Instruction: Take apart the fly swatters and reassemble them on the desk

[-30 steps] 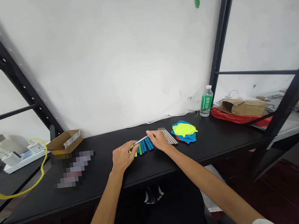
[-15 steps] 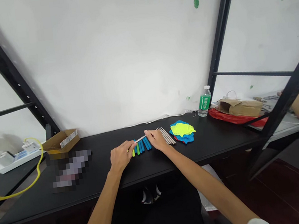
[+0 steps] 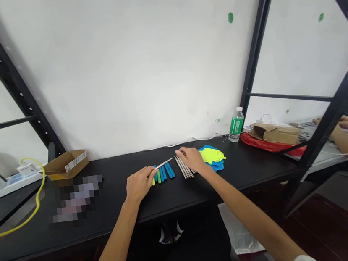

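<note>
Silvery, the thin rod (image 3: 165, 162) is pinched by our left hand (image 3: 138, 185) above the tabletop (image 3: 111, 167), its long axis slanting rightward, toward the back edge. Near its free tip, our right hand (image 3: 191, 158) has curled fingers over grey sticks (image 3: 183, 168); if it grips any, we cannot tell.

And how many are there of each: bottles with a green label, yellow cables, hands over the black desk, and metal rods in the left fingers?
Green-label bottle: 1
Yellow cable: 1
Hands, left hand and right hand: 2
Held metal rod: 1
Total: 5
The rods on the desk aren't counted; the right hand partly hides them.
</note>
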Available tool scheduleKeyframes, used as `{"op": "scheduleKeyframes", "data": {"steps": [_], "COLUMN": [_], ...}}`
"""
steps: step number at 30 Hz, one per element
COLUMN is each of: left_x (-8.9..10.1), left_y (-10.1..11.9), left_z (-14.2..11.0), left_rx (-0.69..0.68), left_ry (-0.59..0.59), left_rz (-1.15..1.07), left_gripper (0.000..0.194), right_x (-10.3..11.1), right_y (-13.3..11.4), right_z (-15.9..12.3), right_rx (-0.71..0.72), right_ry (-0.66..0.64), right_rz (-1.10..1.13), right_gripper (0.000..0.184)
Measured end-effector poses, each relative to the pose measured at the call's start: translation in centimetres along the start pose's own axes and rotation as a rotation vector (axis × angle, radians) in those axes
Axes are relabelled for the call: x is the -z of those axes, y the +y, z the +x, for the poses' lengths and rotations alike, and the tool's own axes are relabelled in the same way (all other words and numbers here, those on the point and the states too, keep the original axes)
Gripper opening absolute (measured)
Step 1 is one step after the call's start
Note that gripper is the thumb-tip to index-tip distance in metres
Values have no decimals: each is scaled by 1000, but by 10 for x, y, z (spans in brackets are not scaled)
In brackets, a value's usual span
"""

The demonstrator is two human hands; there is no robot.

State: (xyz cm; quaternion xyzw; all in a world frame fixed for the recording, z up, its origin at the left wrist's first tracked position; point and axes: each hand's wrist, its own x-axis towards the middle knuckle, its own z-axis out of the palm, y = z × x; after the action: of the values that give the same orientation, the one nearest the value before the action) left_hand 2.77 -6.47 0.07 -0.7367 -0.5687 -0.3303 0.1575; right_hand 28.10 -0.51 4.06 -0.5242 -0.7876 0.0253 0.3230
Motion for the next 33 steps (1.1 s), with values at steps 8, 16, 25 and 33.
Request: {"op": "scheduleKeyframes", "data": {"steps": [8,16,25,33], "left_x": [2,2,3,3], "left_y": [2,2,2,2], "left_z": [0,0,0,0], "left_rx": [14,12,3,-3], "left_ry": [-28,-41,-35,-38], "left_rz": [-39,-45,-54,-59], "left_gripper": [39,39,40,42], "right_x": [55,63,77,108], "right_y": [71,92,85,82], "right_z": [-3,-11,-9,-1], "right_rx": [-293,-312,-306,-287], "right_ry": [-258,-451,-344,216], "right_rz": [-477,-430,-526,-232], "right_gripper": [70,102,47,44]}}
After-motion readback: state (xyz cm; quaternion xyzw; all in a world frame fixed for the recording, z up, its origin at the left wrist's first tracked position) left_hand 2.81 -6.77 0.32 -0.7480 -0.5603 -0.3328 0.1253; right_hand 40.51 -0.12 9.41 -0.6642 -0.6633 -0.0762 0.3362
